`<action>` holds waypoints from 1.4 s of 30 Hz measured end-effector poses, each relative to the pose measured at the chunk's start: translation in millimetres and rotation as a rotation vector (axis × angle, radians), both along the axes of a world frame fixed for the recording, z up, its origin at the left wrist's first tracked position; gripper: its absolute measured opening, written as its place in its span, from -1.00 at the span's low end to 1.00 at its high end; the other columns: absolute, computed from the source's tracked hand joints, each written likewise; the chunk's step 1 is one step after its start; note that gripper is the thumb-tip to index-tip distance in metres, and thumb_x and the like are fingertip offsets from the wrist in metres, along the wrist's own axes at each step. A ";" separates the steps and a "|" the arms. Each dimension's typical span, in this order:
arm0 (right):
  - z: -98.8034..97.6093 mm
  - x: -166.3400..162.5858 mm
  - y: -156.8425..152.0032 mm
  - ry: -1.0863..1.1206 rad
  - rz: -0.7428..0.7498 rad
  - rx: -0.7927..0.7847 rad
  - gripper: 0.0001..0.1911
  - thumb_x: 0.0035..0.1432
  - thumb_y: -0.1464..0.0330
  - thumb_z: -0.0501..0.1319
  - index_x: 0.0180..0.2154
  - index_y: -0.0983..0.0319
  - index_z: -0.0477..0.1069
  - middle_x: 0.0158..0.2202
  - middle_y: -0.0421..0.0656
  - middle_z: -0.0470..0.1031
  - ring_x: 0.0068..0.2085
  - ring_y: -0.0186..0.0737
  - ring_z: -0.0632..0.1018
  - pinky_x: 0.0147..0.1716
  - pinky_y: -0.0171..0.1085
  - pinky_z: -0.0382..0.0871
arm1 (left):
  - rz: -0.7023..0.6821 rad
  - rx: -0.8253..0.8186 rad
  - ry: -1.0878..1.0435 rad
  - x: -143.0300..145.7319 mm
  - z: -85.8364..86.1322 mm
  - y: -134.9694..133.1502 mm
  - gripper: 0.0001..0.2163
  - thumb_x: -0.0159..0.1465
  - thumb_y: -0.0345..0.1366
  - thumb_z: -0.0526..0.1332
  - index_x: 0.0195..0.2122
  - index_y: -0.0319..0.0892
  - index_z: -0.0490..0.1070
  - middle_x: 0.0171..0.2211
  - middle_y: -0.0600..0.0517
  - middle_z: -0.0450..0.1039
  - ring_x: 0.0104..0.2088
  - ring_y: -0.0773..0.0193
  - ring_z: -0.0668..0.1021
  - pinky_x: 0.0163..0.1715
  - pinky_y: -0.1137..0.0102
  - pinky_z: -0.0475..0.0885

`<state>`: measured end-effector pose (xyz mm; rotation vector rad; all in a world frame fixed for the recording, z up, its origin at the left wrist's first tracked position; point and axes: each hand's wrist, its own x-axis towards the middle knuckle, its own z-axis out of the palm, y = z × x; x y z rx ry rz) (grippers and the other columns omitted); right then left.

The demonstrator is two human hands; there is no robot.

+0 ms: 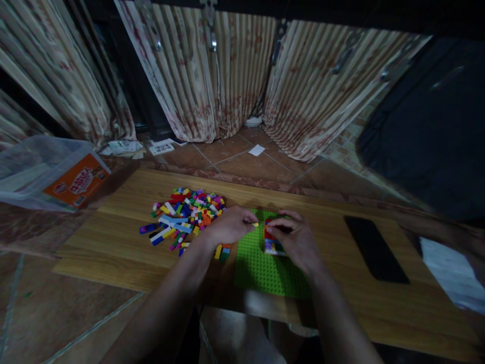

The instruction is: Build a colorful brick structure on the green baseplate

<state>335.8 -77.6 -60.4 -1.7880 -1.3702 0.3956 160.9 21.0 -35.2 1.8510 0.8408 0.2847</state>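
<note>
A green studded baseplate (261, 270) lies on the wooden board in front of me. On its upper part stands a small build of toy bricks (270, 246), with red, blue, purple and white pieces showing. My right hand (297, 240) reaches over this build from the right, thumb and forefinger closed on its red upper left part; the palm hides much of the rest. Just left of it, my left hand (231, 225) pinches a small yellow toy brick (255, 225) above the baseplate, apart from the build.
A heap of mixed toy bricks (197, 210) spreads left of the baseplate. At right lies a black phone-like slab (375, 248), with white paper (450, 273) beyond. A clear plastic bin (41, 172) stands at far left. Striped curtains (238, 76) hang behind the board.
</note>
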 end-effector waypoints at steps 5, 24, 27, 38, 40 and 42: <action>-1.8 -1.4 4.5 0.093 -0.019 -0.020 -0.91 -0.05 0.27 0.32 -0.44 0.12 0.58 -0.14 -0.10 0.49 -0.03 -0.08 0.47 -0.01 -0.04 0.28 | -0.081 0.067 0.039 5.2 0.6 -7.0 -0.72 0.12 -0.38 0.18 -0.16 -0.19 0.55 -0.32 0.01 0.58 -0.33 0.28 0.56 -0.34 0.48 0.39; 0.8 -2.3 6.4 0.361 0.004 -0.128 -0.86 -0.10 0.25 0.33 -0.48 0.20 0.56 -0.44 -0.19 0.56 -0.42 -0.24 0.51 -0.37 -0.23 0.36 | -0.131 0.175 0.081 8.3 5.0 -15.6 -0.70 0.11 -0.41 0.14 -0.17 -0.10 0.57 -0.43 0.08 0.55 -0.45 0.32 0.50 -0.49 0.51 0.30; -0.4 -1.7 6.7 0.334 0.014 -0.119 -0.87 -0.08 0.27 0.32 -0.48 0.20 0.56 -0.44 -0.18 0.56 -0.41 -0.23 0.52 -0.35 -0.22 0.36 | -0.160 0.179 0.075 8.8 5.4 -15.4 -0.71 0.11 -0.42 0.13 -0.20 -0.11 0.57 -0.44 0.08 0.54 -0.45 0.32 0.50 -0.47 0.50 0.32; 3.1 2.3 3.5 0.352 0.027 -0.118 -0.81 -0.06 0.22 0.32 -0.41 0.19 0.56 -0.39 -0.18 0.57 -0.37 -0.20 0.53 -0.28 -0.18 0.39 | -0.037 0.128 -0.010 8.1 -1.4 -9.5 -0.63 0.13 -0.44 0.17 -0.01 -0.22 0.48 -0.32 0.01 0.56 -0.32 0.29 0.54 -0.30 0.45 0.41; 7.6 2.6 1.8 0.287 0.025 -0.077 -0.79 -0.02 0.21 0.30 -0.34 0.17 0.57 -0.28 -0.14 0.58 -0.25 -0.16 0.55 -0.18 -0.13 0.39 | 0.006 0.103 -0.044 8.3 -1.6 -9.2 -0.62 0.14 -0.44 0.17 0.01 -0.23 0.46 -0.28 -0.01 0.55 -0.29 0.29 0.55 -0.25 0.43 0.43; 12.1 1.5 0.3 0.180 0.055 -0.018 -0.80 0.05 0.22 0.27 -0.29 0.15 0.57 -0.15 -0.12 0.55 -0.11 -0.12 0.52 -0.05 -0.08 0.35 | 0.039 0.092 -0.085 9.1 -1.5 -9.4 -0.62 0.15 -0.44 0.18 0.02 -0.23 0.44 -0.26 -0.02 0.55 -0.28 0.29 0.55 -0.21 0.41 0.44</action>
